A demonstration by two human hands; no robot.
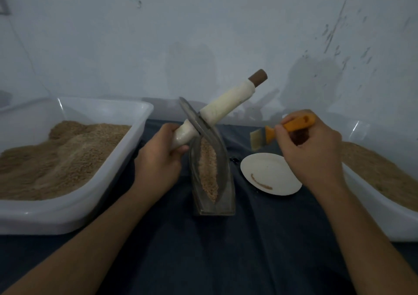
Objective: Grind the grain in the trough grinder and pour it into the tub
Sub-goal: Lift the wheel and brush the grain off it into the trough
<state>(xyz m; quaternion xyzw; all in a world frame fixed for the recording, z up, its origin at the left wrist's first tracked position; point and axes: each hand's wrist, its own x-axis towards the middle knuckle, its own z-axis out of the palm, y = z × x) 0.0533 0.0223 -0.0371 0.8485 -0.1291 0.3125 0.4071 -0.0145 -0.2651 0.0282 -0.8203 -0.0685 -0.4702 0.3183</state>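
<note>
The metal trough grinder (222, 195) stands at the middle of the dark cloth, a strip of pinkish ground grain (207, 170) lying along its groove. My left hand (158, 159) grips the near, white-wrapped end of the axle (226, 104) of the grinding wheel (196, 123), which is tilted over the trough's far end. My right hand (314, 152) holds a brush by its orange handle (298, 123), bristles (255, 139) pointing left, just right of the trough. A white tub (74, 204) of brown ground grain sits at the left.
A small white plate (271, 173) with a thin streak of grain lies right of the trough, under my right hand. A second white tub (380, 213) of grain stands at the right edge. A pale wall rises close behind the table.
</note>
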